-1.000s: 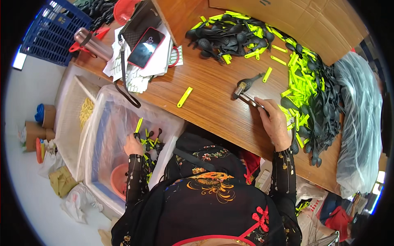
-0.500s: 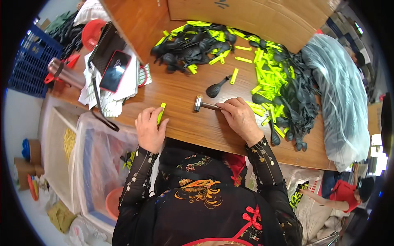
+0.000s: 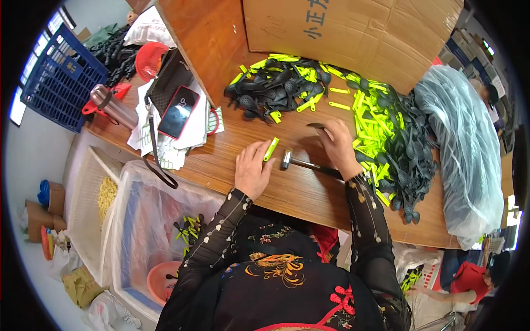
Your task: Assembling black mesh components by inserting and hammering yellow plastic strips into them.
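Observation:
My left hand [image 3: 253, 170] is closed on a lime-green plastic handle strip [image 3: 271, 149], which pokes out beyond the fingertips over the table. To its right, my right hand [image 3: 338, 148] grips a small black spoon [image 3: 316, 126]; only the dark edge of its bowl shows, and the rest is hidden by the fingers. A small hammer [image 3: 309, 165] lies on the wood between the hands, its metal head beside the left hand and its dark grip end near the right wrist.
Piles of black perforated spoons [image 3: 411, 140] and lime-green strips [image 3: 371, 118] cover the table's right and back. A cardboard box [image 3: 353, 38] stands behind. At left are a phone [image 3: 179, 112], papers and a metal flask [image 3: 113, 105]. A plastic-lined bin [image 3: 124, 220] sits below.
My right hand has let go of the hammer and picked up the black spoon from the table. My left hand has moved right with the green strip. The whole view has shifted.

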Tool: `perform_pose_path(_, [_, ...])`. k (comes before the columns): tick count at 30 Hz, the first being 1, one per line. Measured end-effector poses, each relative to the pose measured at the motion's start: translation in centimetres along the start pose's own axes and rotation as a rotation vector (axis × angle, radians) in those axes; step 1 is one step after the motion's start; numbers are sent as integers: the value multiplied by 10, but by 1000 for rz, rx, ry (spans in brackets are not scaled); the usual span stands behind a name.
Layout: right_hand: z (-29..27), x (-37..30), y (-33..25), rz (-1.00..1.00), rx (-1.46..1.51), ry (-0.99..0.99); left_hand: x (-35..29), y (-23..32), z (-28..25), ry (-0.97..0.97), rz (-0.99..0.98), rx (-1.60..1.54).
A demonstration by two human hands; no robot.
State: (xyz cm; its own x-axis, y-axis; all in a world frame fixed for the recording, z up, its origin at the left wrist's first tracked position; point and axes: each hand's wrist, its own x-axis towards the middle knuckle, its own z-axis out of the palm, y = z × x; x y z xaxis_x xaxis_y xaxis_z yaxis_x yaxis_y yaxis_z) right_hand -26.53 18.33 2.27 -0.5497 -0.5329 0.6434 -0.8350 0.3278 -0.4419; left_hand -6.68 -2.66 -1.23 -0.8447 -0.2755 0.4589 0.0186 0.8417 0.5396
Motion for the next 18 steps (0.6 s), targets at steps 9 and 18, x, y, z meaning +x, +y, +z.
perform_pose_path(9, [6,-43,-57,264,391,-230,-13,20,2,-150,84,147])
perform_pose_path(18, [7,-34,-34,94,237,-278,-9,23,-2,-322,100,212])
